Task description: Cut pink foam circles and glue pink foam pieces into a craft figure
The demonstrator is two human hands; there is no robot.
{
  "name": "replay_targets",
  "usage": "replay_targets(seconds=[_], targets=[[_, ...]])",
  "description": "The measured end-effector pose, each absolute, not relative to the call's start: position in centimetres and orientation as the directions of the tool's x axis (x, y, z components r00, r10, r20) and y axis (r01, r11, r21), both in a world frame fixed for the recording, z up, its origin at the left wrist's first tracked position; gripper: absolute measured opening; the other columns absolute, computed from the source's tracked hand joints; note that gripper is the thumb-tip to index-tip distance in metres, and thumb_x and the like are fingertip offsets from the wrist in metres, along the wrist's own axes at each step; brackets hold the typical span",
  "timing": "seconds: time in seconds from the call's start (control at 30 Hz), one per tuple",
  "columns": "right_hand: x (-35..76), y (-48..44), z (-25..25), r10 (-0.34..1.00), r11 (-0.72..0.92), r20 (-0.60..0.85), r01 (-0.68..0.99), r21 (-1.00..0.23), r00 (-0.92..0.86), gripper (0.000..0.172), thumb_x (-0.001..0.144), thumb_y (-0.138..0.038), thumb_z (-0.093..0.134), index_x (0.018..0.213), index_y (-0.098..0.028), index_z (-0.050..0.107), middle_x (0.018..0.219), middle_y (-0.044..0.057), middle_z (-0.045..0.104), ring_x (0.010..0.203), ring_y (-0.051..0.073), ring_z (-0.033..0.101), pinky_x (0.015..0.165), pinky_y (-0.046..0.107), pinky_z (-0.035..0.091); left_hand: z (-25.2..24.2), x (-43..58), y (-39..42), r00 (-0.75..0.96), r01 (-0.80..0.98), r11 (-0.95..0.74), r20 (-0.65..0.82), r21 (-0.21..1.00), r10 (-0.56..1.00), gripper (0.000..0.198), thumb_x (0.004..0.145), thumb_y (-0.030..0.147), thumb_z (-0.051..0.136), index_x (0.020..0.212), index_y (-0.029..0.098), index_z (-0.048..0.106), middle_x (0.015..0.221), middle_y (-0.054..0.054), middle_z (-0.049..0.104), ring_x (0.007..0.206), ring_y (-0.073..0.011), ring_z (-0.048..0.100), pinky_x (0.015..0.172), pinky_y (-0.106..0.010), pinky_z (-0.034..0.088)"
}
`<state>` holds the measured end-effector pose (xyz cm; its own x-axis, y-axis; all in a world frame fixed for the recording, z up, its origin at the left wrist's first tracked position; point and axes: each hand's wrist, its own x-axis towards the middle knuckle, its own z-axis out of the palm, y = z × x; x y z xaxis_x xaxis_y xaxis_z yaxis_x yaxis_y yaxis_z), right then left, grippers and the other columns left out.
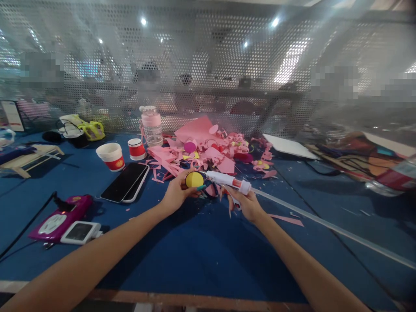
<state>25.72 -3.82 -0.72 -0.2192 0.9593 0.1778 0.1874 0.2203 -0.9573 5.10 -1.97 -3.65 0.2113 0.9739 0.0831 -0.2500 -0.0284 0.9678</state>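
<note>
My left hand (177, 193) pinches a small round yellow paper disc (194, 180) above the blue table. My right hand (246, 204) is wrapped round the handle of a white hot-glue gun (227, 179). The gun lies level, its nozzle pointing left and nearly touching the disc's right edge. A long translucent glue stick (325, 223) trails from the gun's back toward the right. Just behind both hands lies a heap of pink paper scraps (208, 149).
Two stacked phones (125, 182), two red-and-white paper cups (112, 156), and a pink bottle (151, 125) stand left of the heap. A magenta power strip (60, 216) with a small white device (79, 232) sits at front left. A perforated metal screen (208, 65) closes the back. Cluttered bags lie at right.
</note>
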Motion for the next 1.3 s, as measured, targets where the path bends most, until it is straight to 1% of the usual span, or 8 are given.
replay_targets(seconds=[0.1,0.17,0.3,0.5,0.73,0.9,1.1,1.3], targets=[[25.5,-4.0,-0.5,0.960,0.208,0.166,0.175,-0.962,-0.227,0.042,0.068,-0.056,0.060,0.079,-0.015,0.061,0.042,-0.002,0.053,0.031,0.009,0.041,0.033,0.024,0.030,-3.6,5.2,-2.0,0.215,-0.274,-0.033,0.095,0.961,0.972,0.074,0.061,0.016,0.070,0.129,0.019,0.040,0.096,-0.006,0.063,0.065,-0.0121,0.064,0.062,-0.027,0.056],[25.3,-4.2,-0.3,0.964,0.185,0.146,0.167,-0.968,-0.222,0.046,0.065,-0.055,0.062,0.086,-0.014,0.060,0.046,-0.002,0.055,0.031,0.009,0.040,0.033,0.024,0.031,-3.4,5.3,-2.2,0.218,-0.291,-0.030,0.097,0.956,0.971,0.073,0.061,0.015,0.070,0.128,0.020,0.041,0.095,-0.005,0.063,0.065,-0.0119,0.064,0.061,-0.026,0.056],[25.0,-4.3,-0.1,0.978,0.147,0.115,0.184,-0.972,-0.177,0.051,0.062,-0.055,0.063,0.092,-0.014,0.060,0.043,-0.004,0.050,0.030,0.007,0.037,0.032,0.023,0.031,-3.1,5.3,-2.4,0.221,-0.301,-0.035,0.105,0.953,0.970,0.073,0.061,0.013,0.070,0.128,0.021,0.042,0.092,-0.004,0.063,0.064,-0.0114,0.063,0.060,-0.024,0.055],[24.9,-4.3,-0.2,0.978,0.152,0.118,0.200,-0.968,-0.174,0.048,0.060,-0.057,0.063,0.083,-0.015,0.058,0.040,-0.005,0.049,0.030,0.007,0.036,0.031,0.023,0.030,-3.2,5.3,-2.4,0.219,-0.266,-0.050,0.111,0.963,0.969,0.073,0.062,0.015,0.070,0.129,0.021,0.041,0.095,-0.005,0.063,0.065,-0.0117,0.063,0.061,-0.026,0.056],[25.2,-4.0,-0.9,0.972,0.173,0.128,0.225,-0.959,-0.197,0.046,0.063,-0.060,0.061,0.077,-0.017,0.057,0.040,-0.004,0.048,0.030,0.007,0.035,0.032,0.022,0.028,-3.3,5.2,-2.3,0.227,-0.268,-0.047,0.110,0.962,0.968,0.071,0.061,0.015,0.070,0.127,0.022,0.043,0.093,-0.004,0.063,0.064,-0.0120,0.063,0.061,-0.026,0.055],[25.4,-3.8,-1.5,0.963,0.210,0.158,0.241,-0.948,-0.219,0.043,0.068,-0.059,0.059,0.071,-0.016,0.057,0.038,-0.004,0.045,0.030,0.007,0.035,0.032,0.022,0.027,-3.4,5.2,-2.3,0.233,-0.243,-0.071,0.129,0.967,0.964,0.069,0.062,0.016,0.070,0.125,0.021,0.045,0.096,-0.006,0.063,0.067,-0.0129,0.063,0.062,-0.028,0.055],[25.6,-3.6,-2.0,0.958,0.219,0.166,0.222,-0.950,-0.234,0.041,0.069,-0.057,0.060,0.071,-0.016,0.058,0.046,-0.003,0.049,0.032,0.006,0.036,0.031,0.021,0.028,-3.5,5.2,-2.3,0.232,-0.263,-0.060,0.124,0.963,0.965,0.068,0.061,0.015,0.070,0.125,0.020,0.045,0.094,-0.005,0.063,0.068,-0.0128,0.063,0.061,-0.026,0.055],[25.6,-3.5,-2.3,0.945,0.261,0.204,0.211,-0.942,-0.255,0.038,0.072,-0.054,0.059,0.072,-0.016,0.058,0.053,-0.001,0.055,0.031,0.005,0.037,0.030,0.021,0.029,-3.7,5.2,-2.2,0.234,-0.244,-0.061,0.119,0.968,0.965,0.071,0.061,0.016,0.071,0.127,0.020,0.043,0.093,-0.005,0.063,0.066,-0.0126,0.063,0.062,-0.028,0.056]])
